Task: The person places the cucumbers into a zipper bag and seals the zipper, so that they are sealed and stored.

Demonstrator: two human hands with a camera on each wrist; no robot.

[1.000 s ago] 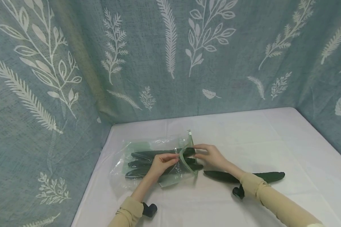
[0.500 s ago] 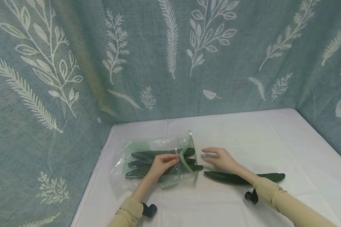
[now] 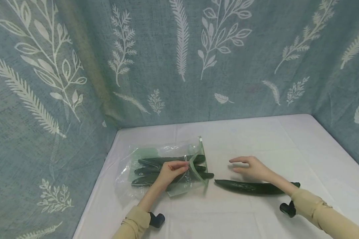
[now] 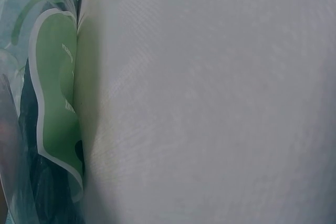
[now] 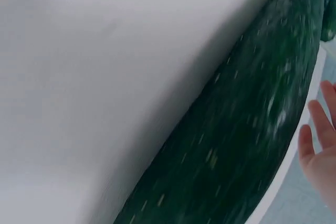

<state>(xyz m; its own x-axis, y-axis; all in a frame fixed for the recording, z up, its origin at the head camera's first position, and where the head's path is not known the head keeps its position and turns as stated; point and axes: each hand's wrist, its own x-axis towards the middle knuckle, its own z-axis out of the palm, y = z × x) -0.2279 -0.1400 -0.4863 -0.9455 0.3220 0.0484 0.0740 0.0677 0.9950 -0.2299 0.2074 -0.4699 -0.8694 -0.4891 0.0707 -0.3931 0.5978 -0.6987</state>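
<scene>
A clear zip bag (image 3: pixel 179 191) with green print lies on the left of the table, its mouth facing right. Inside it are three cucumbers (image 3: pixel 149 181), their ends reaching toward the opening. My left hand (image 3: pixel 171 172) pinches the upper edge of the bag's mouth between thumb and fingers, holding it raised. Another cucumber (image 3: pixel 245 187) lies outside the bag, to the right of the mouth. Above this cucumber is my right hand (image 3: pixel 251 168), fingers apart and holding nothing. The right wrist view shows the loose cucumber (image 5: pixel 226 124) close up, with the right hand's fingers (image 5: pixel 320 119) beyond it.
A white cloth covers the table (image 3: pixel 257 139). Blue-green curtains (image 3: pixel 155 66) with white leaf patterns stand behind it and along both sides. Dark wrist-worn devices (image 3: pixel 157 220) stick out at both sleeves.
My right hand has let go of the bag's mouth and moved right, over the loose cucumber. The left hand has stayed in place on the bag's edge.
</scene>
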